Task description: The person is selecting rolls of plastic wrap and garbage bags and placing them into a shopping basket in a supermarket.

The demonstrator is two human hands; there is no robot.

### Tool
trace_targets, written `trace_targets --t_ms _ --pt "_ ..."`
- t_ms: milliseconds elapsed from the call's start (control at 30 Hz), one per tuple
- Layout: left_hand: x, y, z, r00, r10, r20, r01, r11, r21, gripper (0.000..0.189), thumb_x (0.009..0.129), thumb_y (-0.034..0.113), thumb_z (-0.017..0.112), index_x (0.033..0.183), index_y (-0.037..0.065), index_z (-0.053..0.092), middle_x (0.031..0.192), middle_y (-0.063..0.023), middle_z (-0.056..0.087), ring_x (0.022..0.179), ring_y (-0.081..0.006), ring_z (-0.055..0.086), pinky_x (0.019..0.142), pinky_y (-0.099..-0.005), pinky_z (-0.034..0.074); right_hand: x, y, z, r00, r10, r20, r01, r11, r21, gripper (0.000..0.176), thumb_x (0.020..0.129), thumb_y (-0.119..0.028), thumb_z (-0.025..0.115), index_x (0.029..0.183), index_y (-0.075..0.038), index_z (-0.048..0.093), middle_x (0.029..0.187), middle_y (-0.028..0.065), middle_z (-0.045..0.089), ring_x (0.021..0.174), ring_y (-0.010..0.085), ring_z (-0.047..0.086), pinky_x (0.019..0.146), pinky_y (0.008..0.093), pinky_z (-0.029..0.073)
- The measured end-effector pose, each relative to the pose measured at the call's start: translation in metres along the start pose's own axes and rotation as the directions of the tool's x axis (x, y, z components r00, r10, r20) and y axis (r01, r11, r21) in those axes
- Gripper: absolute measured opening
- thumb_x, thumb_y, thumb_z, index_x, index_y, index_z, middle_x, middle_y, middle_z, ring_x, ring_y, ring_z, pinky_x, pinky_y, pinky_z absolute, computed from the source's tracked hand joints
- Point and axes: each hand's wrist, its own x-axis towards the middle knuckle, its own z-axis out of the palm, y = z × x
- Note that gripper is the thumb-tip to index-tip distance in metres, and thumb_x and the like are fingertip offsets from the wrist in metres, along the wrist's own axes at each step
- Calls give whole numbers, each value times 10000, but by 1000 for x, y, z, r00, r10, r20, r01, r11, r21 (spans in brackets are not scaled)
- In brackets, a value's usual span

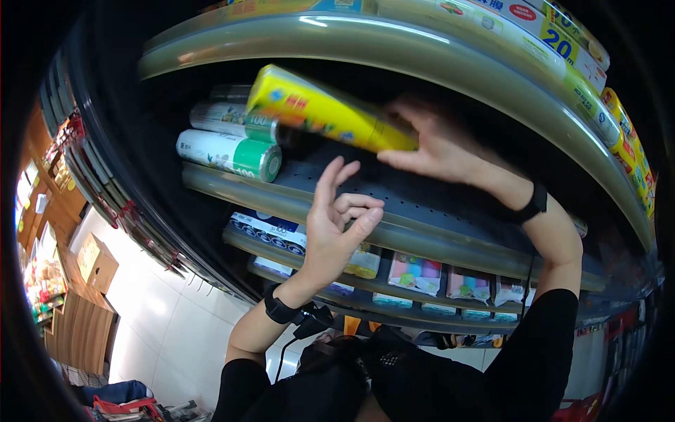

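Note:
A yellow roll package is tilted above the perforated dark shelf, its left end higher than its right. My right hand, blurred by motion, grips its right end. Below the roll, in front of the shelf, my left hand is raised with its fingers apart and slightly curled, holding nothing. To the left, a white and green roll lies at the shelf's front edge, with another similar roll behind it.
Overhead, a curved shelf edge spans the view, with packaged rolls on it. Lower shelves hold a blue and white box and colourful packs. At the lower left are a tiled floor and a cardboard box.

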Motion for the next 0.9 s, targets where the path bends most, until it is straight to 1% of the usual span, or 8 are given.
trace_targets --t_ms 133,300,367,500,533,600,733,900 --pt "-3 5 -11 998 53 45 -58 989 136 669 763 80 672 1298 0 279 1264 -129 363 1068 -196 482 908 -302 402 -16 -52 -7 960 -279 -6 279 960 1 423 655 -210 698 987 -2 539 838 111 538 702 255 595 581 327 495" --pt "-34 13 -19 986 144 84 -162 949 270 705 745 167 705 1299 37 289 1275 -129 362 1177 -213 402 991 -322 340 -11 -54 -6 916 -379 128 339 905 256 426 724 -314 702 993 -13 565 896 98 575 725 227 607 613 306 496" --pt "-38 10 -23 991 131 9 -131 973 189 680 749 164 697 1286 40 299 1277 -136 369 1178 -219 408 990 -329 347 4 -34 -7 960 27 280 -148 895 421 461 764 -355 660 1042 -1 561 946 125 595 798 250 613 699 322 498" --pt "-52 17 -32 989 108 -100 -103 994 47 601 778 262 681 1248 48 375 1244 -153 437 1133 -248 481 950 -364 425 15 81 50 995 98 29 -87 960 -264 584 774 -327 636 1200 28 453 1150 227 515 1091 343 491 941 383 397" --pt "-55 17 -36 986 150 -69 -142 984 108 581 783 265 674 1240 48 387 1217 -146 458 1135 -246 478 963 -367 412 20 88 51 996 90 30 -79 962 -261 584 774 -327 636 1200 28 453 1150 227 515 1091 343 491 941 383 397" --pt "-66 23 -40 992 125 -17 -122 983 136 579 773 257 674 1227 45 381 1197 -147 458 1129 -229 476 971 -358 397 29 99 56 792 459 403 -358 883 -302 626 735 -318 669 1207 29 450 1173 241 503 1107 351 483 959 384 380" --pt "-76 27 -50 990 104 94 -120 977 174 590 744 117 684 1229 52 354 1234 -133 420 1157 -218 434 980 -330 361 25 111 79 877 364 312 -240 897 -372 637 679 -369 690 1168 -3 506 1122 210 539 1054 332 520 891 402 425" --pt "-81 28 -60 983 67 172 -91 986 137 595 740 98 683 1236 59 356 1235 -115 420 1161 -215 432 980 -330 363 37 107 76 778 517 358 -356 831 -427 538 698 -361 682 1076 -1 551 1058 201 552 1007 330 534 847 409 440"
